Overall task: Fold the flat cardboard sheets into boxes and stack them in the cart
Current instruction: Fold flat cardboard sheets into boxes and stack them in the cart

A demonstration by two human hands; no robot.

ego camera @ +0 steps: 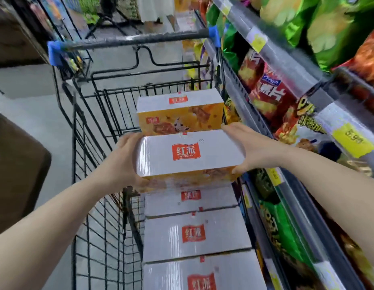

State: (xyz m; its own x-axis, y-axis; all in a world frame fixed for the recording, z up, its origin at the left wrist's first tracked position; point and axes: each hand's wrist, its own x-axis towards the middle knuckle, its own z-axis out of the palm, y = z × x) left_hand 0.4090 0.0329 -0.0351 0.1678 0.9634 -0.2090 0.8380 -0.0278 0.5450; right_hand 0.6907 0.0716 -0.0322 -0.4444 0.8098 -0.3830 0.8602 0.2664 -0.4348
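A folded box (189, 153) with a white top, red logo and orange sides sits between my two hands above the black wire cart (85, 155). My left hand (125, 158) grips its left end and my right hand (253, 149) grips its right end, thumb under the near corner. Just beyond it another folded box (179, 113) stands on the far end of the cart's load. Below and toward me, three more white-topped boxes (195, 235) lie in a row along the cart's right side.
Metal shelves (303, 84) with snack bags and yellow price tags run close along the cart's right side. The cart's handle bar (136, 39) with blue ends crosses the far end. A brown bin (16, 172) stands at the left on grey floor.
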